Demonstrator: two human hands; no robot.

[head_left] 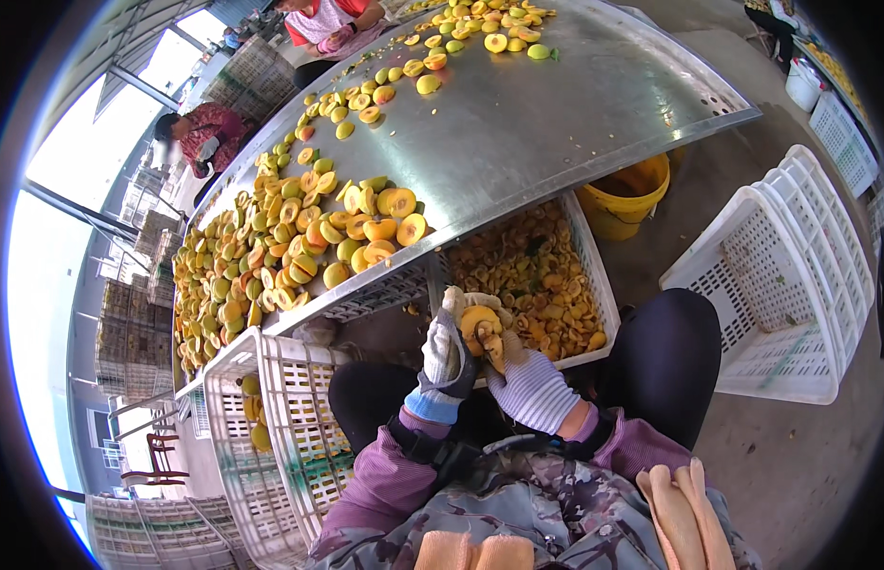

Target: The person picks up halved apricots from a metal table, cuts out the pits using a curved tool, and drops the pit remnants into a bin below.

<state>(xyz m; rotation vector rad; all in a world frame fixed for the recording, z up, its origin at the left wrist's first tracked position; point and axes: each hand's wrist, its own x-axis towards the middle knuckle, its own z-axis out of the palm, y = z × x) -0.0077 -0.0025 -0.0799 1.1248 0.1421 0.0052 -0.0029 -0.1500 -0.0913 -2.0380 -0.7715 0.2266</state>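
A halved yellow peach [481, 321] with its cut face up sits in the fingers of my left hand [444, 353], which wears a whitish glove with a blue cuff. My right hand [534, 388], in a striped glove, is closed close against the peach's near side. Whatever its fingers grip there is hidden; they look stained orange-brown. Both hands are over the near edge of a white crate [599, 275] between my knees. Peach scraps [542, 309] fill that crate.
A metal table [566, 114] ahead carries many peach halves [290, 237], heaped at its left. Slatted white crates [290, 408] stand at my left, with peaches inside. Stacked white crates [822, 275] and a yellow bucket [618, 218] are to the right. Two people [209, 133] work across the table.
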